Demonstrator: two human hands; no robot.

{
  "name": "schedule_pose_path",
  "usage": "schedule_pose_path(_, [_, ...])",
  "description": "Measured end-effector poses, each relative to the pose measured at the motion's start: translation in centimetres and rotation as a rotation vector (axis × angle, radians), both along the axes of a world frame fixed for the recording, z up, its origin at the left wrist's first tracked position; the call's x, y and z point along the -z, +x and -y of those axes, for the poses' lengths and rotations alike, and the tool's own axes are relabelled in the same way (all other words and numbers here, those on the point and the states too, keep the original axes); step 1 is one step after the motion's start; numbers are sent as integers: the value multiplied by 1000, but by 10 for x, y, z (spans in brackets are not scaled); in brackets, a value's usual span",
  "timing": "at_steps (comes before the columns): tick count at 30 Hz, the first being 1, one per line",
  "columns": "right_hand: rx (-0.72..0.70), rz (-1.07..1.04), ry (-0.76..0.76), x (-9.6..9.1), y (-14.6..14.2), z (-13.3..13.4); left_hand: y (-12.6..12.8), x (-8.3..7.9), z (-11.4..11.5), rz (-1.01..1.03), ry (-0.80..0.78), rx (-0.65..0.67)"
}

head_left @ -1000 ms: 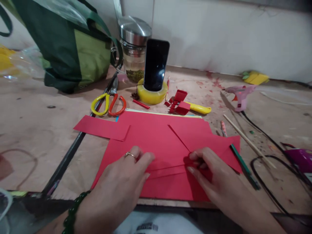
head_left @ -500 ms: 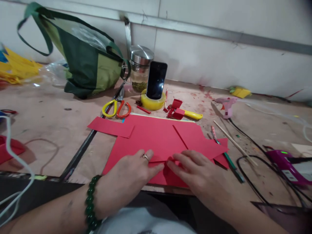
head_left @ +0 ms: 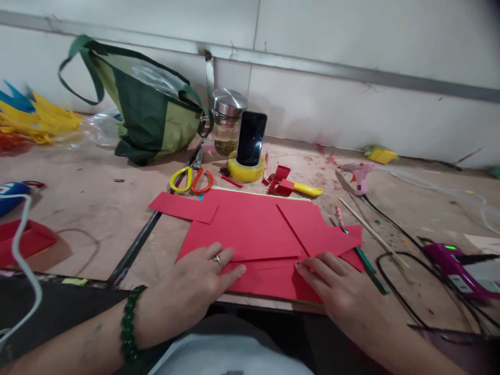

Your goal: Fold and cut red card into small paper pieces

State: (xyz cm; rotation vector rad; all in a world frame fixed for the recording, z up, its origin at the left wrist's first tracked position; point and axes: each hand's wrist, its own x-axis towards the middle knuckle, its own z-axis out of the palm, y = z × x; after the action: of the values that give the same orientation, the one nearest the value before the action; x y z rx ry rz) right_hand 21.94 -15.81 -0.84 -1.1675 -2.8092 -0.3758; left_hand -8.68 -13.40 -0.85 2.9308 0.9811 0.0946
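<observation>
Red paper sheets (head_left: pixel 250 224) lie stacked in front of me, with a crosswise edge or fold near the front. My left hand (head_left: pixel 191 281), wearing a ring and a green bead bracelet (head_left: pixel 130 323), rests on the left end of that edge, thumb apart from the fingers. At its right end, my right hand (head_left: pixel 339 286) presses on the paper with its fingertips and thumb, the hand open. A red paper strip (head_left: pixel 182 206) overlaps the stack's left corner. Beyond the stack are scissors (head_left: pixel 191 179) with one yellow and one red handle, and a yellow-handled tool (head_left: pixel 308 189) with red paper pieces around its head.
A phone (head_left: pixel 252 138) leans upright on a yellow tape roll (head_left: pixel 246 171), beside a lidded glass jar (head_left: pixel 226 122). Behind stands a green bag (head_left: pixel 152 109). At right are a pink glue gun (head_left: pixel 359 174), a wooden stick (head_left: pixel 373 232), a green pen-like tool (head_left: pixel 371 268) and a purple power strip (head_left: pixel 453 265).
My hands have moved apart along the paper's edge, the left leftward and the right rightward. More of the edge now shows between them. The camera view has shifted slightly.
</observation>
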Motion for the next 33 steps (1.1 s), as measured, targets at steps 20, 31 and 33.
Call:
schedule_pose_path(20, [290, -313, -667, -29, -45, -64, 36, -11, -29, 259, -265, -121])
schedule_pose_path(31, [241, -1290, -1034, -62, -67, -103, 43, -64, -88, 1322, -1146, -466])
schedule_pose_path(33, [199, -1280, -990, -55, -76, -109, 56, -57, -97, 1344, -1216, -467])
